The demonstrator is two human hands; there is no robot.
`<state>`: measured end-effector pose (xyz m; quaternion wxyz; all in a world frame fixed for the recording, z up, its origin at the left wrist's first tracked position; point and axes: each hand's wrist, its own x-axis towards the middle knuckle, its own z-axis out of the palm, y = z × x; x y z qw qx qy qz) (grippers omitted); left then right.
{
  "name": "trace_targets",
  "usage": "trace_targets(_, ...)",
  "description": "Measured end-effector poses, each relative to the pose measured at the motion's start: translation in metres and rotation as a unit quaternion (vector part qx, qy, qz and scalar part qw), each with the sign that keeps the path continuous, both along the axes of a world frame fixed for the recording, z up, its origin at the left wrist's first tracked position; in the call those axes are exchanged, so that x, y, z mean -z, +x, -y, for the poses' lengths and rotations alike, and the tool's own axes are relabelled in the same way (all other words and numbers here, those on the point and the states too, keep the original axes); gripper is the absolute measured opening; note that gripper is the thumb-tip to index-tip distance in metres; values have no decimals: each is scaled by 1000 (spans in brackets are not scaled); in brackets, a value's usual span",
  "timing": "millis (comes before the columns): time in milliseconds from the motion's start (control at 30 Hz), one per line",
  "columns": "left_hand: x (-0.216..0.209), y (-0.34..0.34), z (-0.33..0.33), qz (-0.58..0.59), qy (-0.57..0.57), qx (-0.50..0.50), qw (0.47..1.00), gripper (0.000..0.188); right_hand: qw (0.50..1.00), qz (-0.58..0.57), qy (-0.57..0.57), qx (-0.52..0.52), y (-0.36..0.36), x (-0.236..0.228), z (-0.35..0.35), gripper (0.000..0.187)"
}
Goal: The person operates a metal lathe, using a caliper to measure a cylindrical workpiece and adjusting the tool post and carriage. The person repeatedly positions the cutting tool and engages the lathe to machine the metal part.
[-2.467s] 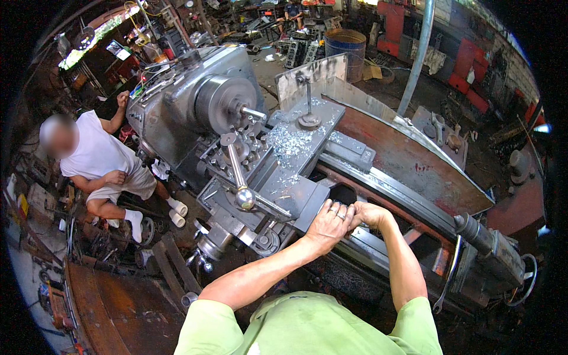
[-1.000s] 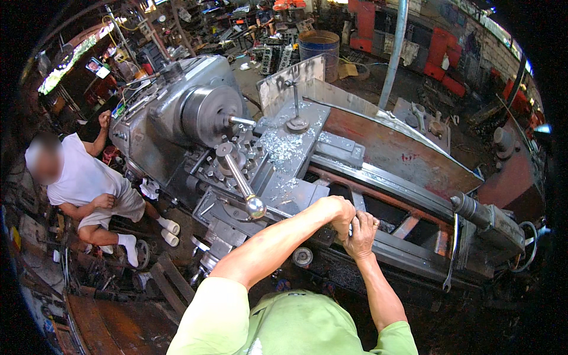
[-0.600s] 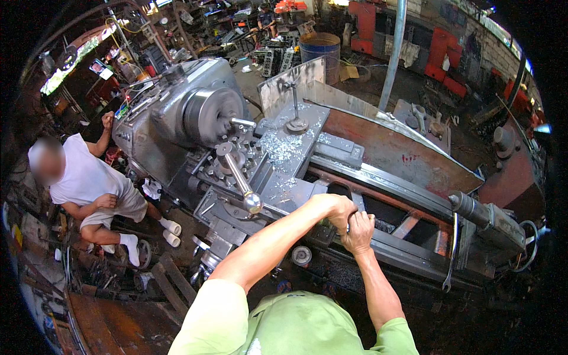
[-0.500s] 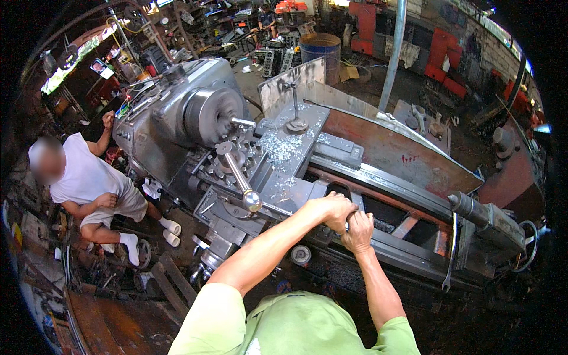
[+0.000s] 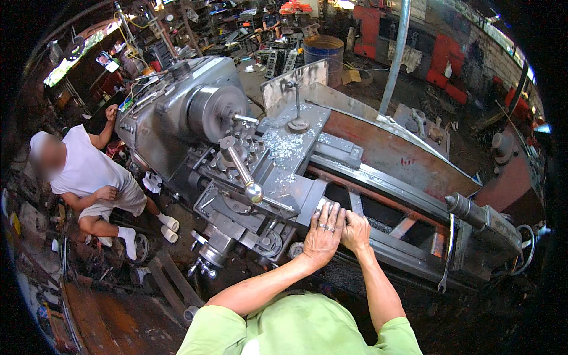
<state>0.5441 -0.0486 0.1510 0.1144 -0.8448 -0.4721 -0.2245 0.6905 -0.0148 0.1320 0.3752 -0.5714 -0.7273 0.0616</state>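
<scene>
Before me is a large metal lathe, its round chuck (image 5: 216,112) holding a short bright rod and its face blurred. My left hand (image 5: 325,234), with a ring on one finger, lies with fingers stretched out at the near right end of the carriage (image 5: 305,198). Beside it and touching it, my right hand (image 5: 356,232) is closed, its fingers curled round something hidden from view. To the left of my hands, a ball-ended lever (image 5: 253,192) slants off the tool post (image 5: 229,151). Metal chips (image 5: 284,145) are scattered over the carriage top.
A stand with a round base (image 5: 297,124) is on the carriage. The tailstock (image 5: 485,219) sits at the right, a long wrench (image 5: 448,260) hanging beside it. A co-worker in a white shirt (image 5: 97,160) sits at the left, one hand at the headstock. Behind stands a rusty drum (image 5: 323,56).
My left hand has shifted left and nearer to me, its curled fingers now straightened, the back of the hand showing. My right hand stays almost in place, still closed.
</scene>
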Motion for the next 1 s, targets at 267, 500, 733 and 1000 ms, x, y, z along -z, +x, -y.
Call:
trace_targets(267,18,1,-20,-12,59,12,998,64,991,-56,-121,13,-1,-15,2,28)
trace_targets(500,20,6,-30,33,94,18,995,64,974,-59,-217,32,-1,-23,2,43)
trace_targets(733,18,9,-33,39,92,13,995,62,960,-81,-267,14,3,-19,-3,52)
trace_targets(1000,0,10,-40,24,92,26,995,58,946,-87,-313,-8,6,-30,-3,53)
